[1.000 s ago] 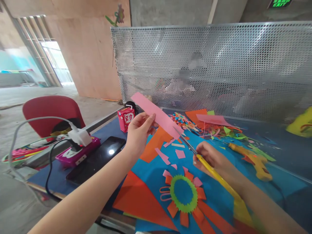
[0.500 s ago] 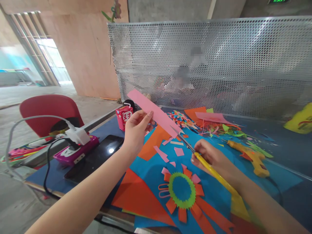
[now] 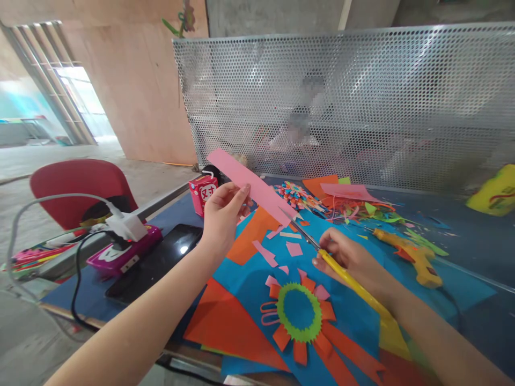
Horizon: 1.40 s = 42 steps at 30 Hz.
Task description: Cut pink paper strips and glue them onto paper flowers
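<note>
Between its thumb and fingers, my left hand [image 3: 225, 214] pinches a long pink paper strip [image 3: 251, 182], tilted down to the right. My right hand [image 3: 346, 257] grips yellow-handled scissors [image 3: 336, 267], whose blades reach the strip's lower right end and lie on either side of the paper. Below the hands is a paper rosette with a green scalloped ring [image 3: 282, 305], a blue centre, and orange and pink loops and tails. Small pink paper scraps [image 3: 294, 249] are scattered between the rosette and the strip.
Orange sheets [image 3: 229, 327] and blue paper lie on the table. A yellow glue gun [image 3: 410, 254] rests at right, near shredded paper [image 3: 362, 209]. At left are a black tablet [image 3: 161, 262], a purple power strip [image 3: 124, 252] and a red drink carton [image 3: 201, 194]. A perforated metal panel [image 3: 249, 96] stands behind.
The view has shifted very slightly. Both hands, the pink strip and the scissors keep nearly the same positions, with the blades still at the strip's end.
</note>
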{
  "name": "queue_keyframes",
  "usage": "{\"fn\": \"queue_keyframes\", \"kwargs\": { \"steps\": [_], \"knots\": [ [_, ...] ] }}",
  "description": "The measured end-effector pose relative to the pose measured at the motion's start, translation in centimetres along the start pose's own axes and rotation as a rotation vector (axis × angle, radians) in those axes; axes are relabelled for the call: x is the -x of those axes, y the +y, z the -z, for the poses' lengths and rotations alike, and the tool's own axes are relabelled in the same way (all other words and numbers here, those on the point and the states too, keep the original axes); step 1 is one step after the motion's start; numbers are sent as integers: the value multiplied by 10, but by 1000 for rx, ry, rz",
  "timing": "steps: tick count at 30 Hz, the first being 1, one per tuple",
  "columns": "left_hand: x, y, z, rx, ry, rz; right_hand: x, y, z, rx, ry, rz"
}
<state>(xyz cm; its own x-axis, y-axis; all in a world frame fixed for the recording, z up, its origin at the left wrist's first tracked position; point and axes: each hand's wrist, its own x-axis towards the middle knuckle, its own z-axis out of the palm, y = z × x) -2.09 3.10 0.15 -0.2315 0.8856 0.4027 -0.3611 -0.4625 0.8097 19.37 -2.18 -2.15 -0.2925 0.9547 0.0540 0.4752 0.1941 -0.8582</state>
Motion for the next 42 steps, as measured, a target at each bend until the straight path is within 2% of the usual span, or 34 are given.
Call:
{"fn": "queue_keyframes", "kwargs": {
  "steps": [11,18,24,38,42],
  "knots": [
    [-1,-1,0,-7,13,-7,-2,3,1,25,27,20],
    [-1,-1,1,-54,30,-9,-1,-3,2,32,21,-39],
    [-1,-1,1,-72,49,2,-2,1,1,43,25,8],
    [1,-4,1,-68,-42,40,-1,1,0,36,4,-17],
    [1,-4,1,-67,-38,50,-2,2,-1,58,34,6]
  ]
}}
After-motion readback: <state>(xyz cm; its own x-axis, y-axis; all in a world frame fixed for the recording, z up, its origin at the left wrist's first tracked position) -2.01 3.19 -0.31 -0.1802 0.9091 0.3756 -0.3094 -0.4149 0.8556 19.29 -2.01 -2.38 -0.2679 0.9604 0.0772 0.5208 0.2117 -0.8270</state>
